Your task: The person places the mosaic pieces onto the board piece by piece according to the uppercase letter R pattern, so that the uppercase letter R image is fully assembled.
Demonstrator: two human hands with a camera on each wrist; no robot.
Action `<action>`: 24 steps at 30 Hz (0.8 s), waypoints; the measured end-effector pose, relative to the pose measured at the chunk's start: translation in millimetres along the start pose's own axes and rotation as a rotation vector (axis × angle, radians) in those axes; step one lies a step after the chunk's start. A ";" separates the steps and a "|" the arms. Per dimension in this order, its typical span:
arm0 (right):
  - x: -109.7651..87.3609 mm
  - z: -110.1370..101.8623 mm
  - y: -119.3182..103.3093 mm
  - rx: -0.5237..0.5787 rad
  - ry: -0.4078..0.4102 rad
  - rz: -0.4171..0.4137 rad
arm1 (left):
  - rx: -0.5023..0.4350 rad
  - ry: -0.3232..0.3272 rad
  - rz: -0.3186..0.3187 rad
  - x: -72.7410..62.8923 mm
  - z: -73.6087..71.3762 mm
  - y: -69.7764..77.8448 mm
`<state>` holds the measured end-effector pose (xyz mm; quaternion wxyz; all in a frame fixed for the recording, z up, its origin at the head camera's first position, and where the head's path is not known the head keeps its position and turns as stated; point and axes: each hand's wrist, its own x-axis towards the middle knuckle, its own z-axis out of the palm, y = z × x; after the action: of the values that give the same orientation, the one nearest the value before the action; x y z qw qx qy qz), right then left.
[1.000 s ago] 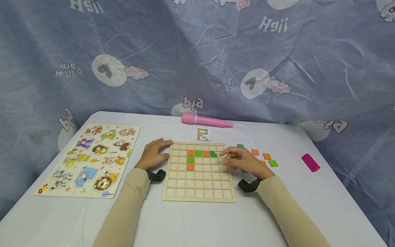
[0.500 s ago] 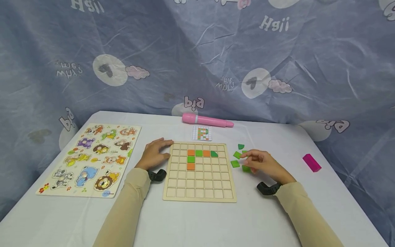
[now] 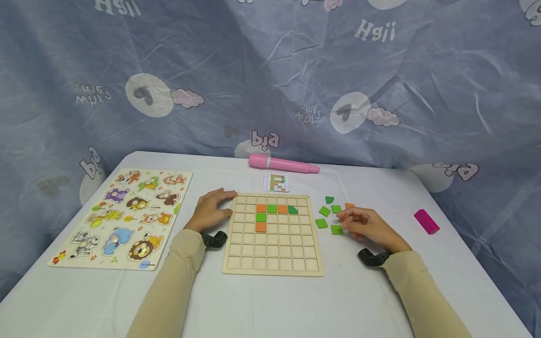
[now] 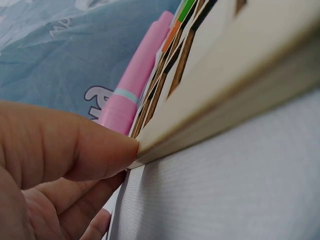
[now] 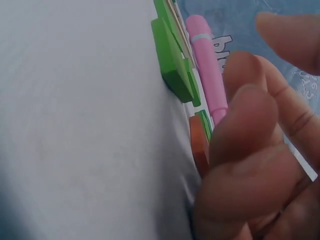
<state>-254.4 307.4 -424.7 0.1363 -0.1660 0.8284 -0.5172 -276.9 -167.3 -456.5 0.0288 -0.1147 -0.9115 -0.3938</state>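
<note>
A square wooden grid board (image 3: 273, 251) lies in the middle of the table in the head view. Orange and green tiles fill several of its cells, with a dark green rounded piece (image 3: 293, 210) ending the upper row. My left hand (image 3: 210, 211) rests against the board's left edge, thumb and fingertips touching it. Right of the board, my right hand (image 3: 365, 226) hovers over loose tiles, fingers loosely bent and nothing seen between them. Near its fingertips lie green tiles (image 3: 336, 229) and an orange tile (image 3: 350, 205); the hand hides others. The right wrist view shows its thumb apart from the fingers.
Behind the board lie a small pattern card (image 3: 276, 181) and a pink marker-shaped stick (image 3: 283, 164). An animal peg puzzle (image 3: 127, 218) takes up the table's left side. A magenta block (image 3: 427, 222) lies at the far right. A grey-blue cloth hangs behind.
My right hand has moved right, off the board's right edge to the loose tiles, uncovering several green ones. The left hand stays at the board's edge.
</note>
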 end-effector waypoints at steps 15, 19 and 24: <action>-1.2 -6.2 10.1 0.004 -0.080 -0.053 | 0.002 -0.004 0.009 -0.7 -0.5 -2.2; -0.9 -5.3 11.0 -0.014 -0.083 -0.088 | 0.002 -0.004 0.010 0.5 0.0 -3.4; 0.2 -5.0 11.0 -0.055 -0.075 -0.085 | 0.004 -0.001 0.018 0.3 -0.3 -2.4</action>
<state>-258.1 315.9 -432.5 0.1407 -0.2243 0.8288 -0.4930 -277.8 -169.0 -458.0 0.0323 -0.1232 -0.9112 -0.3918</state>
